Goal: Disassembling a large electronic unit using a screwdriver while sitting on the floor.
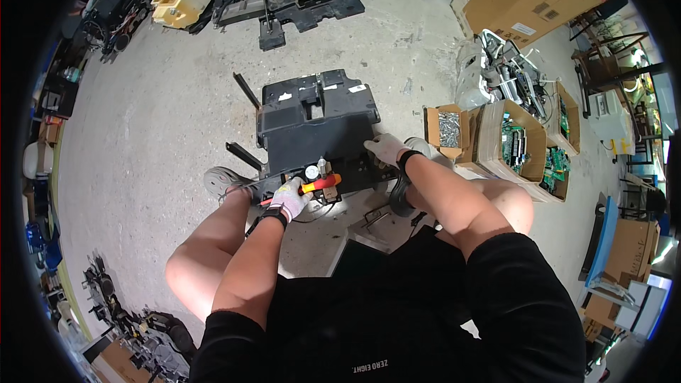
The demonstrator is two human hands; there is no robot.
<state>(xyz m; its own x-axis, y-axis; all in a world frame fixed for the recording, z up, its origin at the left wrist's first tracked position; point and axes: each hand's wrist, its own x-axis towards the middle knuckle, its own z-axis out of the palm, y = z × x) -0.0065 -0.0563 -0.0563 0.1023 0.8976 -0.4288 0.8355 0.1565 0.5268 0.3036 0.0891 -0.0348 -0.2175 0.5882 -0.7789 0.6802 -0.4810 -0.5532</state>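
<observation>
A black machine (319, 135) is set on the concrete floor (163, 120) between the person's legs, its broad, scuffed plastic top stepped, notched along the far rim, marked with pale labels and pierced by an opening near its middle. At its 6 o'clock edge a round white-faced gauge (312, 171) and metal fittings are exposed. There, toward 7 o'clock, a screwdriver (324, 184) with a red-and-yellow handle is gripped in the gloved left hand (291, 198), fingers closed around it. The machine's 3 o'clock edge is touched by the gloved right hand (386, 149), its fingers partly curled; whether anything is held cannot be told. A black bar (246, 90) is seen at 10 o'clock. Farther out at 3 o'clock, a small carton (433, 128) is filled with silvery pieces, and green circuit boards (514, 145) are held in larger boxes. A yellow bin (177, 0) is seen between 10 and 11 o'clock, a dark panel (312, 0) at 12.
</observation>
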